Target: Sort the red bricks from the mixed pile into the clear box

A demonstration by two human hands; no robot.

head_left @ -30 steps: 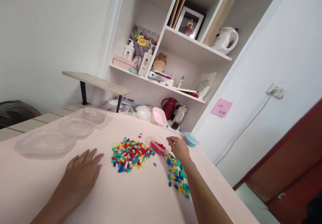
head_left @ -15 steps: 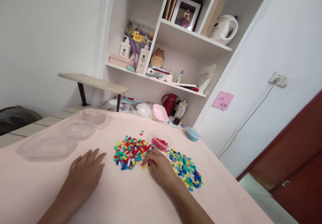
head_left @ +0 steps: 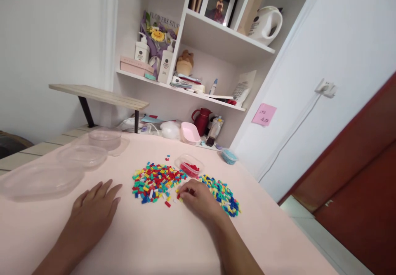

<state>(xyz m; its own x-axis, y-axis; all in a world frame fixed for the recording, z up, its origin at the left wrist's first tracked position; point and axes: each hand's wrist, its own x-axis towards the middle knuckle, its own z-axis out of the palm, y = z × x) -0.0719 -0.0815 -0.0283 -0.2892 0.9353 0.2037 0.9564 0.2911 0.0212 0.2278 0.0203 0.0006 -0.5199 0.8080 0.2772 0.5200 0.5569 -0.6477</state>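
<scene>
Home room, framed photo (head_left: pixel 219 3), plush toy (head_left: pixel 185 62), shelved toiletries (head_left: pixel 166 65)

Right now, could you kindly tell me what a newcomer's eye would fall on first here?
Probably the two piles of small multicoloured pieces on the pale pink table, with the right hand at the gap between them. Just behind, a clear tub holds red pieces. Farther back, a dark red jug stands under the white shelves.
</scene>
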